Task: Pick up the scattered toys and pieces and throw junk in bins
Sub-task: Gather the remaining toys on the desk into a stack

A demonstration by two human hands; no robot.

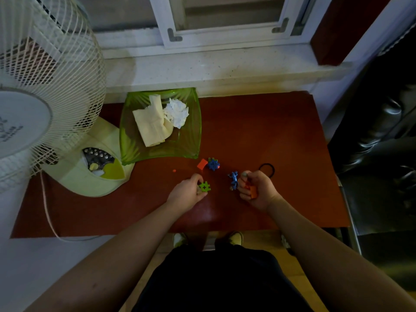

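My left hand (pixel 188 193) pinches a green notched toy piece (pixel 204 187) just above the red table (pixel 258 131). My right hand (pixel 256 189) is closed around an orange piece (pixel 253 192) and also holds a blue toy figure (pixel 234 180) at its fingertips. On the table beyond the hands lie an orange block (pixel 202 164), a blue-and-green notched cluster (pixel 213 164) and a tiny orange bit (pixel 174 170). A black hair tie (pixel 267 169) lies behind my right hand.
A green translucent tray (pixel 191 140) at the back left holds folded cream paper (pixel 150 124) and a crumpled white tissue (pixel 176 112). A white fan (pixel 45 91) with its base (pixel 90 174) fills the left side. A black chair (pixel 378 143) stands at the right.
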